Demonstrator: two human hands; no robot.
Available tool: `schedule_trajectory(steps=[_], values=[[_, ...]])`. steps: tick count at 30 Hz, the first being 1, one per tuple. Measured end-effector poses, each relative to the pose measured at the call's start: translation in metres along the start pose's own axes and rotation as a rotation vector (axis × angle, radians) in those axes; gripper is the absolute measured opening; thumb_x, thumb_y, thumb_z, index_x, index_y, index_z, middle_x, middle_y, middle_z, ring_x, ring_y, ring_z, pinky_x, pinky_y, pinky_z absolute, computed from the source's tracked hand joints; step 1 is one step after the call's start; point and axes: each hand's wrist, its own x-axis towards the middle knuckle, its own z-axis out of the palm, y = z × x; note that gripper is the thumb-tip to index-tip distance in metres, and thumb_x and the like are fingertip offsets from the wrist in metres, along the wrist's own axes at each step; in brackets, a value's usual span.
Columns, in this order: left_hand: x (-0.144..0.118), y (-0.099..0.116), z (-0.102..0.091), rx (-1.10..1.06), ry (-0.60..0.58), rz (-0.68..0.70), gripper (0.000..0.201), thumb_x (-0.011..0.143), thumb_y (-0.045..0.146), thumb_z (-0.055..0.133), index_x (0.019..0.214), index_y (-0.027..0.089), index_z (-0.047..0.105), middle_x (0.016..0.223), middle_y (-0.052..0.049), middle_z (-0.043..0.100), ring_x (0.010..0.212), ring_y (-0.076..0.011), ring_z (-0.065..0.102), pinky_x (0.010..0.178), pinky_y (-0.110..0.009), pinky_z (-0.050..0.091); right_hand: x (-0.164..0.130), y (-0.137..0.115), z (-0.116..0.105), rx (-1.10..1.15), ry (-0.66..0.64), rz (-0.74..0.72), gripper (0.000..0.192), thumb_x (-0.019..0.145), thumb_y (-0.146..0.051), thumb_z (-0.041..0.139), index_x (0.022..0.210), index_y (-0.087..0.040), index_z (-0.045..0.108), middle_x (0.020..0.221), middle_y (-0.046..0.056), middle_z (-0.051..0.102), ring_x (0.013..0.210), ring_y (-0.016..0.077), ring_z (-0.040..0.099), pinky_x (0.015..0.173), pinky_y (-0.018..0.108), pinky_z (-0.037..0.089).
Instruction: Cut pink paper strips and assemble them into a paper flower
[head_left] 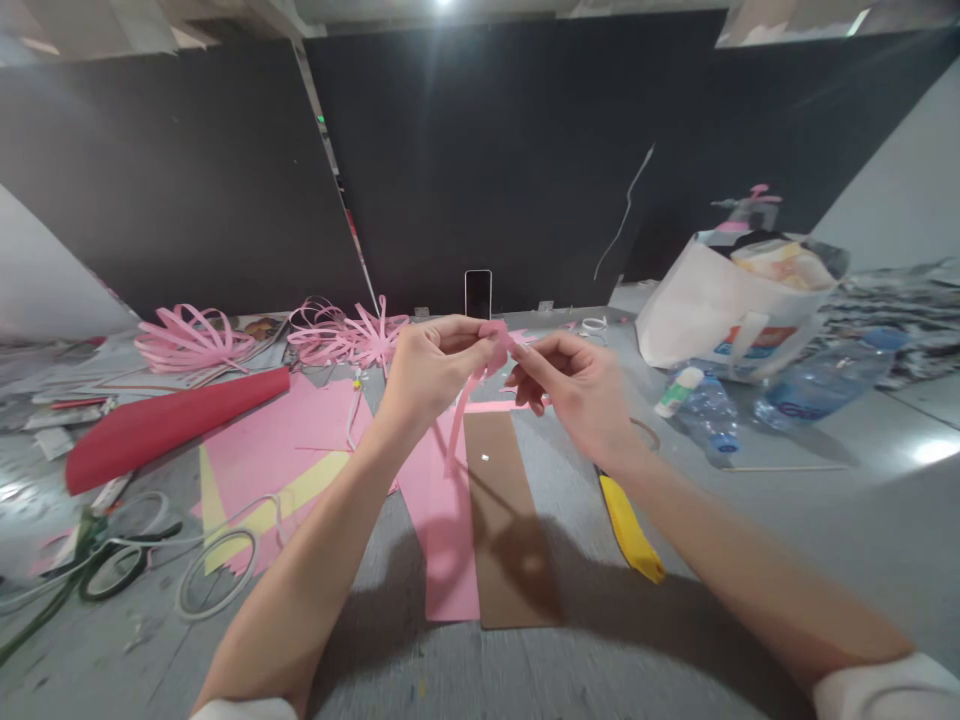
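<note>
while pinching a pink paper strip [493, 350] in the fingers of the left hand [429, 368], apparently gripping its edge with those of the right hand [581, 388], though blurred there; holding it above a pink sheet [448, 555] and brown board [517, 560].

Your left forearm [319, 550] and right forearm [739, 565] reach forward, angling inward. Your left hand [429, 368] pinches, its thumb [477, 354] pointing inward; your right hand [586, 392] pinches just beside it, lower fingers [530, 388] curled.
</note>
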Motion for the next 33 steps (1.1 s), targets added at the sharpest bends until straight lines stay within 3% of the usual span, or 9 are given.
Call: schedule_trajectory(steps=[7,10,15,20,26,33], values=[[0.0,0.0,-0.003,0.012,-0.013,0.03,0.017,0.084,0.026,0.081,0.099,0.017,0.084,0.093,-0.007,0.084,0.083,-0.022,0.08,0.082,-0.036,0.066,0.002,0.003,-0.001,-0.01,-0.055,-0.021,0.038,0.095,-0.056,0.078,0.083,-0.021,0.074,0.073,0.003,0.075,0.057,0.0138,0.064,0.051,0.028,0.05],[0.002,0.001,-0.006,0.029,-0.007,0.045,0.016,0.083,0.025,0.081,0.097,0.017,0.083,0.094,-0.007,0.084,0.088,-0.0225,0.081,0.087,-0.035,0.066,0.004,0.005,-0.003,-0.028,-0.112,-0.045,0.034,0.095,-0.054,0.078,0.089,-0.021,0.078,0.076,0.002,0.074,0.067,0.0152,0.066,0.06,0.029,0.052],[0.003,0.003,-0.011,0.033,-0.035,0.044,0.017,0.083,0.026,0.083,0.098,0.018,0.084,0.096,-0.007,0.084,0.091,-0.0231,0.081,0.087,-0.035,0.066,0.008,0.007,-0.007,-0.051,-0.277,-0.032,0.029,0.097,-0.053,0.075,0.1,-0.024,0.082,0.098,0.002,0.078,0.091,0.0191,0.07,0.081,0.032,0.054],[0.001,0.005,-0.013,0.063,-0.053,0.033,0.017,0.084,0.03,0.084,0.097,0.02,0.084,0.095,-0.006,0.084,0.089,-0.0225,0.081,0.084,-0.034,0.066,0.006,0.013,-0.004,0.017,-0.478,0.089,0.032,0.094,-0.056,0.078,0.097,-0.025,0.084,0.1,0.003,0.081,0.101,0.0235,0.073,0.094,0.038,0.056],[0.002,0.004,-0.016,0.088,-0.057,0.02,0.016,0.084,0.031,0.084,0.096,0.02,0.085,0.094,-0.006,0.084,0.091,-0.0227,0.08,0.085,-0.033,0.065,0.002,0.021,0.003,0.081,-0.441,0.21,0.032,0.089,-0.056,0.082,0.091,-0.024,0.085,0.093,0.004,0.083,0.092,0.0213,0.077,0.09,0.037,0.061],[0.003,0.007,-0.02,0.065,-0.065,0.017,0.02,0.085,0.032,0.084,0.099,0.019,0.085,0.095,-0.007,0.084,0.092,-0.0228,0.08,0.086,-0.034,0.064,0.003,0.021,0.004,0.126,-0.496,0.15,0.038,0.096,-0.06,0.074,0.097,-0.023,0.084,0.098,0.006,0.081,0.097,0.021,0.077,0.096,0.038,0.06]])
